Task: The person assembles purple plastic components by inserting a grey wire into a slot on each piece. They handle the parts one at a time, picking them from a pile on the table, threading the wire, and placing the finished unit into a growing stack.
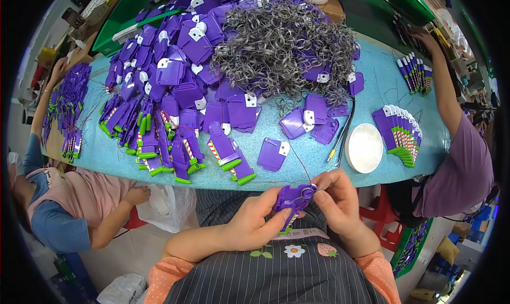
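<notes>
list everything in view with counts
speckled table: one, light blue, centre
flat plastic plates: many, purple and white, left and centre
tangled rings: many, grey, far centre
striped plastic parts: many, purple and green, both sides
round dish: one, white, right
plastic bins: several, green, far edge
plastic bags: at least two, white, lower left
people: two, blue and purple sleeves, sides
held plastic part: one, purple, lower centre
left hand, right hand: two, bare, holding it
</notes>
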Available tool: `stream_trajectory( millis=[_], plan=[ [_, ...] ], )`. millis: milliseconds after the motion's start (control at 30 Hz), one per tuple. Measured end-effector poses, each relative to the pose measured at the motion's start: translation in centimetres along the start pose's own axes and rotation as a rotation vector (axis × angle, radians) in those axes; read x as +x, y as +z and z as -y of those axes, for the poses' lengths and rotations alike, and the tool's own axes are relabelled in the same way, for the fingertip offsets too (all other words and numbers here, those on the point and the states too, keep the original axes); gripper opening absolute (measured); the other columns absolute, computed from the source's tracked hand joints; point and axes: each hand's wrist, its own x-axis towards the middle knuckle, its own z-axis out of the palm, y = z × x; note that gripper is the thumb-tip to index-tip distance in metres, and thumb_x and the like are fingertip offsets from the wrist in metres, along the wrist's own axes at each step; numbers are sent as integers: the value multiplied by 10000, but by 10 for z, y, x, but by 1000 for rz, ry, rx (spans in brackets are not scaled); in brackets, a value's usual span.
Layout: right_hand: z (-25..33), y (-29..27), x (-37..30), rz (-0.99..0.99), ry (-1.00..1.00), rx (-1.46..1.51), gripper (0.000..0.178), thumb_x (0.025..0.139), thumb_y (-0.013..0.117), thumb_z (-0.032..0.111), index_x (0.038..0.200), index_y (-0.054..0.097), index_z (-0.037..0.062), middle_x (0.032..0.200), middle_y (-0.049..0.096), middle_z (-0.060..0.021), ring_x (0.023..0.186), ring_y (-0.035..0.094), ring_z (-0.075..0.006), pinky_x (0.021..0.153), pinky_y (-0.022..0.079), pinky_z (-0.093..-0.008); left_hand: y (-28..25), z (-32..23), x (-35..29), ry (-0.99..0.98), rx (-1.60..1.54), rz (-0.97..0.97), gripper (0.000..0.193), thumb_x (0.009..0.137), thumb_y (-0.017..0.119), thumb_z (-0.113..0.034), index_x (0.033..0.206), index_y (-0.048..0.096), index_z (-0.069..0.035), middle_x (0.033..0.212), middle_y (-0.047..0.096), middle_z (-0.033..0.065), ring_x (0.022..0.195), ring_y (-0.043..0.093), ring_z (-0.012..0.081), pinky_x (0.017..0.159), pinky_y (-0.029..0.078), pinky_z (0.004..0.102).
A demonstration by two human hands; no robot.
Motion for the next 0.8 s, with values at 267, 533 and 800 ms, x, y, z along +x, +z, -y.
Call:
stream_trajectory(
  millis=[267,533,800],
  plan=[
    [21,-26,33,526,446,184,191,831,679,114,851,533,-7,757,558,-1,682,513,-54,600,409,-209,-13,-3,-2,40,291,287,285,906,521,-94,1168,482,13,902,662,101,796,659,163,687,508,291],
    [-24,30,72,-61,-331,-1323,392,724,750,175,1017,535,28,909,554,-106,666,598,-237,566,485,-313,-5,9,-37,-15,-426,-164,417,948,437,-73,1326,276,-6,1190,530,263,1044,596,335,894,499,435],
    [-13,-6,18,-20,-35,-326,206,828,615,-9,1009,517,-6,1066,527,-102,651,576,-134,537,467,-241,-1,23,-29,-158,-453,-141,493,867,420,90,1335,289,6,1220,508,149,1112,549,219,957,455,366]
  ],
)
